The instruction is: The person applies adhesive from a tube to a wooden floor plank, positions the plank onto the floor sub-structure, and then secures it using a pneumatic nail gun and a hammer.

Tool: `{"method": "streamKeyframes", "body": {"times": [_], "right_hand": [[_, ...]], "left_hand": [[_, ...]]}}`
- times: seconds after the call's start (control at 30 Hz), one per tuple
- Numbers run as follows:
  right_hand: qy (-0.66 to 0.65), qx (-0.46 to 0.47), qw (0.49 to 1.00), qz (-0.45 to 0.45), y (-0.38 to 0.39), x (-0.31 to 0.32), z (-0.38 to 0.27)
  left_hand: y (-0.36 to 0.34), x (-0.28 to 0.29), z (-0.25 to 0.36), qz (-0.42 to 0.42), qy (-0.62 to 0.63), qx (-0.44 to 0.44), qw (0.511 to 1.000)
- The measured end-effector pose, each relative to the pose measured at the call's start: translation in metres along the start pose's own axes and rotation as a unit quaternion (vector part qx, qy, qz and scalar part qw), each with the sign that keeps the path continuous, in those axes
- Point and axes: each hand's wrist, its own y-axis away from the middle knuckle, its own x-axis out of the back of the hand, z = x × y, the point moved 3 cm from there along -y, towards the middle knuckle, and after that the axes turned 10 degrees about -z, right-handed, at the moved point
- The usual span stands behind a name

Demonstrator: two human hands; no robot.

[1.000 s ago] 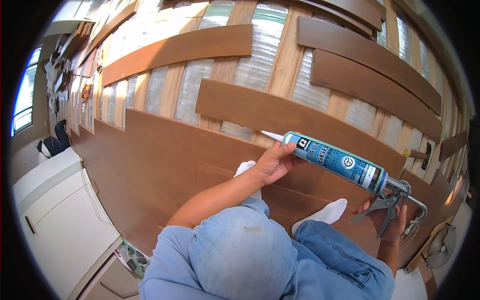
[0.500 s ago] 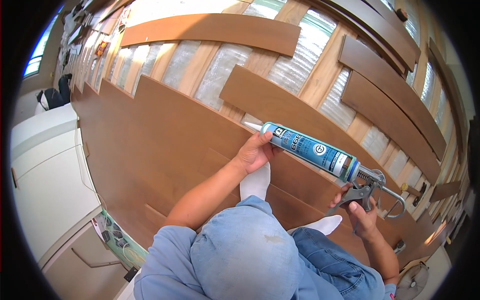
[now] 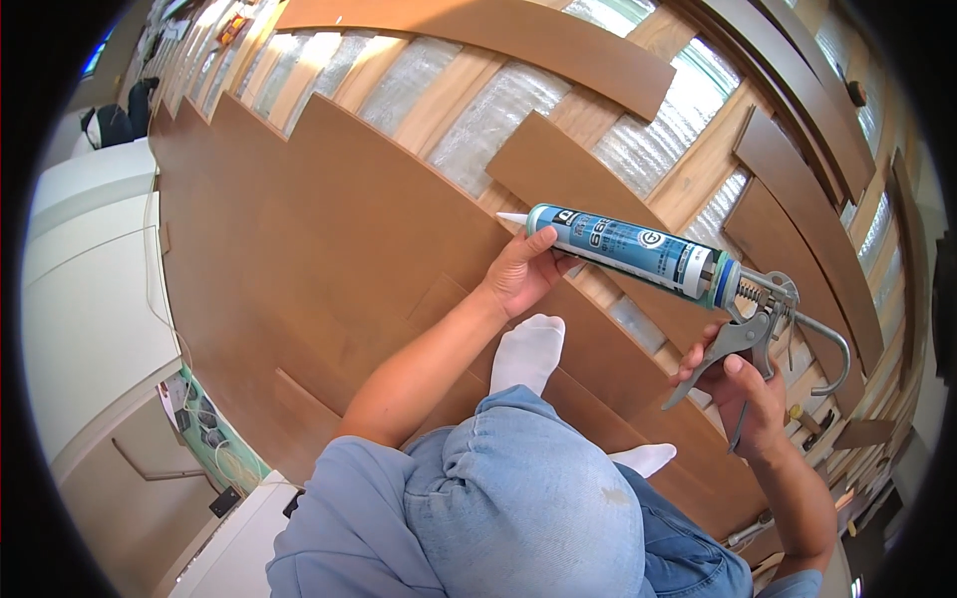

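A caulking gun (image 3: 764, 324) loaded with a blue sealant tube (image 3: 638, 249) is held across in front of me, above the wooden floor planks. Its pale nozzle (image 3: 511, 217) points left, over the edge of the laid boards. My left hand (image 3: 523, 271) cups the tube's front end from below, thumb on its near side. At the rear, my right hand (image 3: 743, 399) holds the gun by its handle and trigger, with the fingers loosely round the metal. The bent pull rod sticks out to the right.
Laid brown flooring (image 3: 289, 239) spreads left, with a stepped edge. Beyond it, loose planks (image 3: 498, 40) lie across wooden battens (image 3: 454, 95) with silvery sheeting between. A white cabinet (image 3: 100, 289) stands at left, near a person in dark clothing (image 3: 125, 120). My socked foot (image 3: 528, 349) is on the boards.
The view has shifted, and the gun and both hands sit higher and farther right in it. My right-hand fingers and the trigger look farther from the handle. Both hands keep hold.
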Motion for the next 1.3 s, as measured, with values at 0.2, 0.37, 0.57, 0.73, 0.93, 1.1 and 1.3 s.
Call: {"method": "streamKeyframes", "body": {"times": [0.2,0.37,0.57,0.73,0.93,1.1,1.3], "right_hand": [[0.023,-0.017,1.0,0.007,-0.009,-0.005,-0.002],[0.075,-0.024,0.997,-0.013,-0.02,-0.013,-0.017],[0.09,-0.02,0.996,-0.005,-0.028,-0.025,-0.033],[0.112,-0.052,0.992,0.005,-0.034,-0.031,-0.042],[0.176,-0.047,0.983,-0.005,-0.029,-0.037,-0.05],[0.17,-0.071,0.982,0.032,0.0,-0.022,-0.045],[0.145,-0.094,0.98,0.101,0.065,0.019,-0.033]], "left_hand": [[0.0,0.002,0.003,-0.008,0.019,-0.007,1.0],[0.0,0.008,0.005,-0.005,0.031,-0.026,0.999],[-0.001,0.004,0.012,-0.017,0.041,-0.031,0.999],[0.001,0.0,0.014,-0.013,0.037,-0.042,0.998],[0.03,-0.004,-0.023,-0.102,-0.165,0.117,0.974],[0.077,-0.022,-0.087,-0.267,-0.643,0.085,0.713],[0.082,-0.016,-0.095,-0.297,-0.736,0.01,0.609]]}}
